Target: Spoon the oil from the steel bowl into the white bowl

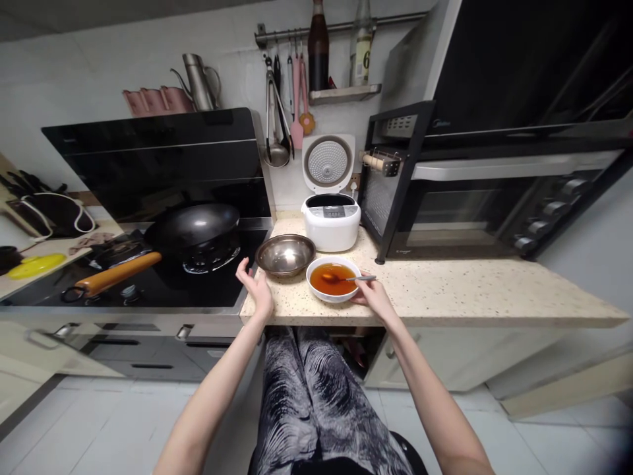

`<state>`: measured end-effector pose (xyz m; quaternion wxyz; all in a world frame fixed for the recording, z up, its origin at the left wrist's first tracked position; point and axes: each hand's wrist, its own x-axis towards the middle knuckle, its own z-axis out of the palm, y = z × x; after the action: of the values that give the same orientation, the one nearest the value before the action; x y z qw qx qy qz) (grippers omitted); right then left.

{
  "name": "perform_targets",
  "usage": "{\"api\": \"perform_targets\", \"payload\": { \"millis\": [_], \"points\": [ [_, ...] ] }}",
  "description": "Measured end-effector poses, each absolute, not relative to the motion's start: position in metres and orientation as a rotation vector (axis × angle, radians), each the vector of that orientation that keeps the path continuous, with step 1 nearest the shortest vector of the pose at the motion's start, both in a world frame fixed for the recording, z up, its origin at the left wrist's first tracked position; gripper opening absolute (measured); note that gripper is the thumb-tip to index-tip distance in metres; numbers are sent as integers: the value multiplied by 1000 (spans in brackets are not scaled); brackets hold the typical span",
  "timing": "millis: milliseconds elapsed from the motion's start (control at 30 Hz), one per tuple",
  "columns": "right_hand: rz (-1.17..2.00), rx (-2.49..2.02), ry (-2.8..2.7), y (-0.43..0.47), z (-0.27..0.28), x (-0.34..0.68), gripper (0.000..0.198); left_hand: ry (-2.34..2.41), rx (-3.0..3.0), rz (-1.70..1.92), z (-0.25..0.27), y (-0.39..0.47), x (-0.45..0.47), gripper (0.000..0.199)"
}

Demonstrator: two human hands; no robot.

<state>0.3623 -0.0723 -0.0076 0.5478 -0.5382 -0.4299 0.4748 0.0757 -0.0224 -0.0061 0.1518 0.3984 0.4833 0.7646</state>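
Right hand [374, 295] was closed on the right rim of a white bowl [330, 299], centre of frame, thumb at the spoon [366, 278] handle, fingers along the bowl's outer side. Bowl stood upright near the front edge of the speckled countertop [469, 293] and held a reddish-brown liquid [326, 282]. Spoon leaned in it, handle crossing the right rim.

Left hand [257, 290], left of centre, was spread, fingers apart and bent, holding nothing. It was just beside a round metal basin [285, 257]; contact with the rim could not be told. Basin sat upright, left of the white bowl, its inside facing up.

Behind the white bowl, near mid-frame: white rice cooker [331, 234], lid [327, 165] raised.

Left of frame: black wok [195, 227] on a burner of the glass hob [168, 287], orange-brown handle [119, 274] pointing toward the lower left. Yellow lid [37, 265] lay at the far left edge.

Upper centre: wall rail [341, 28] with hanging tongs [270, 99] and a pink spatula [297, 99]; dark bottle [319, 56] and clear bottle [362, 46] stood on a small shelf [346, 94]. Upper left: gooseneck kettle [198, 82] beside pink containers [158, 101]. Right of frame: black-fronted oven [459, 211]
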Motion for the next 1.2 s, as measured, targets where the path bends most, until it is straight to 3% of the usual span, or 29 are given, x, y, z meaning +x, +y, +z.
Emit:
{"api": "perform_targets", "payload": {
  "millis": [67,167,267,467,1200],
  "points": [
    [1147,-1266,-1024,-73,-6,361,54,1310,1150,2042,-8,-41,79,39],
    [1159,-1260,-1039,-73,-6,359,51,1146,1112,1390,-4,-63,89,30],
    [1168,-1250,-1052,-73,-5,358,49,1023,920,1090,5,-76,100,50],
    [1236,-1238,-1072,-73,-3,357,47,884,800,952,19,-83,111,90],
    [1279,-1200,-1180,-75,-3,336,50,952,710,1002,23,-104,99,69]
  ]
}}
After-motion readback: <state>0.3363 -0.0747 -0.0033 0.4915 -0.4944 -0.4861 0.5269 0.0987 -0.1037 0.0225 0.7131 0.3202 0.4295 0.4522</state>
